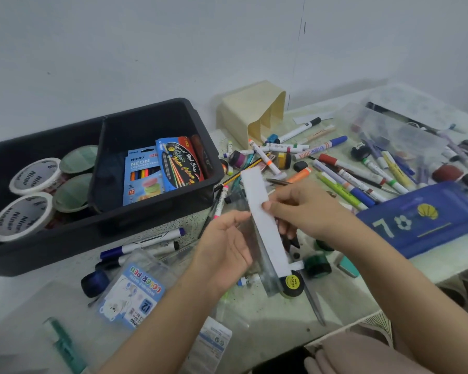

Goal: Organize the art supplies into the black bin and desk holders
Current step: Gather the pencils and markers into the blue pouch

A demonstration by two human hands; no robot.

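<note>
Two-handed grip on a long clear case (265,225) with a white strip, tilted over the desk (281,314): left hand (224,247) curled round its left side, right hand (305,209) pinching the right edge. Just right of the black bin (65,252), nearer than the tipped cream holder (243,112), above scattered markers (349,168).
</note>
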